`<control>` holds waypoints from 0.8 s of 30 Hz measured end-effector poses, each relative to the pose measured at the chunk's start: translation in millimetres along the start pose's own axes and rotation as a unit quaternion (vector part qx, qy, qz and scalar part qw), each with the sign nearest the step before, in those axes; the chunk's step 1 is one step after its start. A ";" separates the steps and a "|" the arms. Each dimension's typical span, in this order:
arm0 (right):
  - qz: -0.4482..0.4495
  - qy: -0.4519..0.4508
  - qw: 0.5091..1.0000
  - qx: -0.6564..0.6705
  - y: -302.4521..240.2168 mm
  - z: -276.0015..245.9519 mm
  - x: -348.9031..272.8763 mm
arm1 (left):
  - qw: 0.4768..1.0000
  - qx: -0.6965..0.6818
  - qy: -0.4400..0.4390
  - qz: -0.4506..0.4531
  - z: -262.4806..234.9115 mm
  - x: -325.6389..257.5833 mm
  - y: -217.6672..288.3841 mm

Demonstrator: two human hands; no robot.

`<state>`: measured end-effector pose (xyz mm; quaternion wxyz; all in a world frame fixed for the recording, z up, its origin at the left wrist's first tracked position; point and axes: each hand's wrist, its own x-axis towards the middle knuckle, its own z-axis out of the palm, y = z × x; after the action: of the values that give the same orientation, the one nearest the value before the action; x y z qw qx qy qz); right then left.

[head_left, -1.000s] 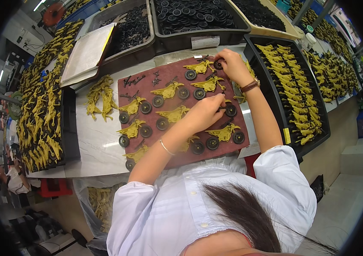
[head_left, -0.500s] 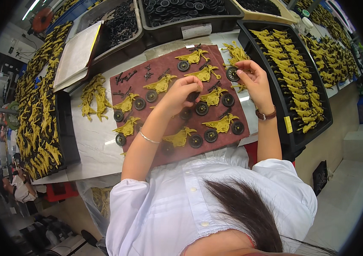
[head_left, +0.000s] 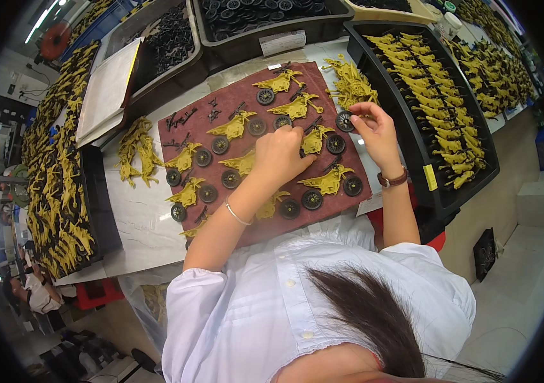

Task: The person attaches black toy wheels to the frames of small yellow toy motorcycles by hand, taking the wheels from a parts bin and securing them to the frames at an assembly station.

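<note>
My left hand (head_left: pixel 279 153) is bent over the middle of a maroon mat (head_left: pixel 221 112), fingers curled down and closed. What they hold, if anything, is hidden beneath them. A black spoked wheel (head_left: pixel 283 122) lies just beyond its knuckles, beside a yellow toy motorcycle body (head_left: pixel 298 107). Another yellow body (head_left: pixel 316 138) with a wheel (head_left: pixel 335 144) is at its fingertips. At the mat's right edge, my right hand (head_left: pixel 379 131) pinches a black spoked wheel (head_left: pixel 344 121) between thumb and fingers. Several more yellow bodies with black wheels and small black parts lie in rows on the mat.
A black tray (head_left: pixel 457 207) of yellow parts stands at the right, beside a yellow pile (head_left: pixel 353 83). Behind the mat are a bin of black wheels (head_left: pixel 246 39) and a bin of small black parts (head_left: pixel 200 60). A paper folder (head_left: pixel 107 89) leans at the left.
My left hand has lowered onto the mat and turned knuckles up; the wheel seen in it before no longer shows there. The right hand keeps its wheel. The view has shifted slightly.
</note>
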<state>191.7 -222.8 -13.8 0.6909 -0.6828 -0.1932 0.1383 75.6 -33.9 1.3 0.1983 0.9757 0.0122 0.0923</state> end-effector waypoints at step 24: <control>-0.125 -0.181 0.893 -0.393 -7.9 39.4 82.3 | 0.997 0.024 0.078 0.015 9.4 -12.9 6.8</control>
<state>246.2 -150.5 0.2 0.3309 -0.8319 -0.4373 0.0847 64.6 -44.5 -6.8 0.1721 0.9700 0.0152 0.1708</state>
